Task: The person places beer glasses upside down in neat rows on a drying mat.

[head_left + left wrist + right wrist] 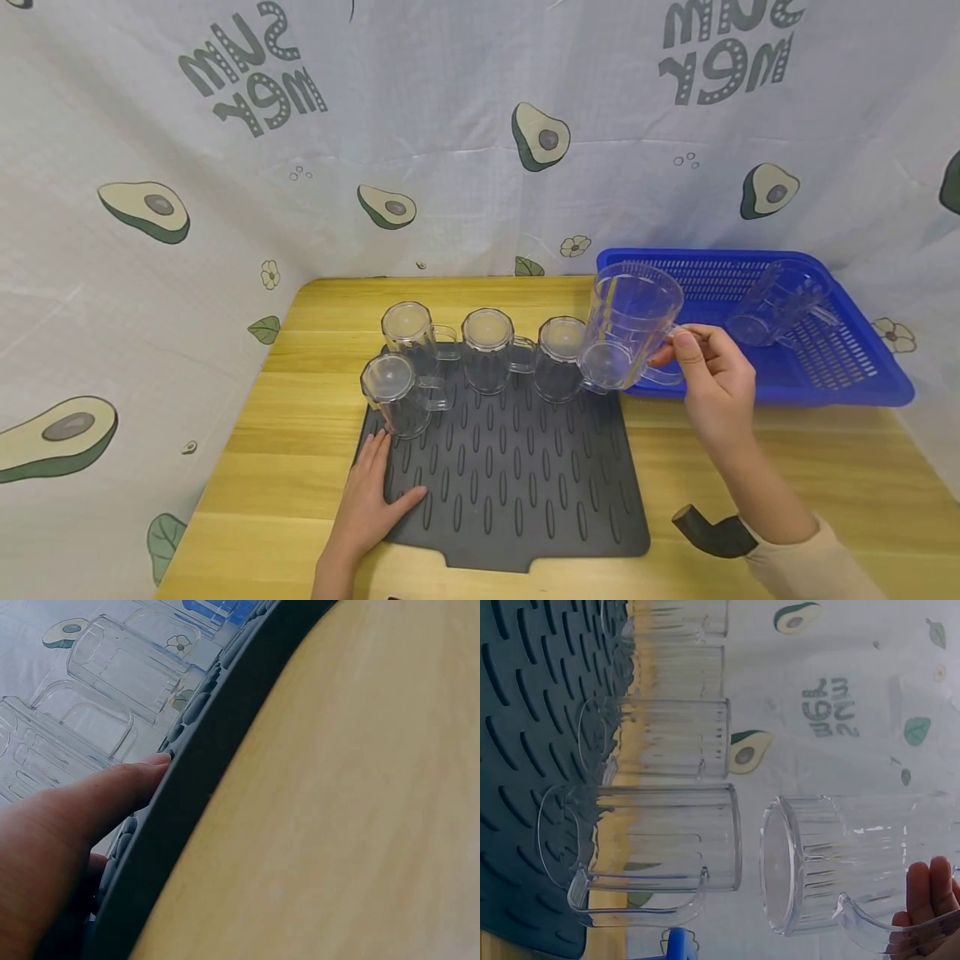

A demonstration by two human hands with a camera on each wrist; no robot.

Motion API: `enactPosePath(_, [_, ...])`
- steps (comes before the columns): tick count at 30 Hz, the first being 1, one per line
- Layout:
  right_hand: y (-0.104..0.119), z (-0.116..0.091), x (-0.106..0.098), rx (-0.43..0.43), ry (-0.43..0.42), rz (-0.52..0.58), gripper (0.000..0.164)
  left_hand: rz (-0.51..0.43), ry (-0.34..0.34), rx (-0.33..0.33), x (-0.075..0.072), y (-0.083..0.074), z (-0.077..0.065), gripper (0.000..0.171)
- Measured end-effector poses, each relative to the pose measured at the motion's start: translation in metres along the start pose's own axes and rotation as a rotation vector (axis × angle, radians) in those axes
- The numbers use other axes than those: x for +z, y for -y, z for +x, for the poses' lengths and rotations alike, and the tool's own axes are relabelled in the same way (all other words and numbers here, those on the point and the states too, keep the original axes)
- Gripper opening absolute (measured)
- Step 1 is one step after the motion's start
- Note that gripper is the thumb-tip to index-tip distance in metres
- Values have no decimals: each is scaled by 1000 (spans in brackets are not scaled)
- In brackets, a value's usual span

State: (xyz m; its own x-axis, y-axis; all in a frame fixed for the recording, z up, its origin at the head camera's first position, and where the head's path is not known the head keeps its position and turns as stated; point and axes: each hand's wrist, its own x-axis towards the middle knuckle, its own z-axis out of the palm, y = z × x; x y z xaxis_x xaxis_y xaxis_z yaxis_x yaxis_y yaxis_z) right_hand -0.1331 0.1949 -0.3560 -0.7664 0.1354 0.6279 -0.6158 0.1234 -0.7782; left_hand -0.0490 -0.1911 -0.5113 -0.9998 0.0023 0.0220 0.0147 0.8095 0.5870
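Observation:
My right hand pinches the handle of a clear mug, holding it in the air, mouth up and slightly tilted. It hangs over the near left side of the blue basket, beside the rightmost mug on the dark grey ridged mat. Several clear mugs stand upside down along the mat's back and left, among them a middle one, a back left one and a front left one. On the mat's left edge rests my left hand, fingers extended, fingertips close to the front left mug.
The blue basket stands at the right of the wooden table, with another clear mug lying tilted inside. A white cloth printed with avocados hangs behind the table and down its sides.

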Motion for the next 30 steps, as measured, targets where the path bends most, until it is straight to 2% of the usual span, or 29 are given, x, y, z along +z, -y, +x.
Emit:
enactPosePath(8, [3,-9,12,21,51,103,16,2,26,-17,0,0,1,100])
enactPosePath(16, [2,-16,23,21,115,184,15,-5,14,-14,-1,0,1,100])
enactPosePath(23, [9,-23,38,57,157,205,20,-1,28,-21,0,1,1,101])
enactPosePath(30, [8,-30,53,70,227,205,15,-6,36,-22,-1,0,1,100])
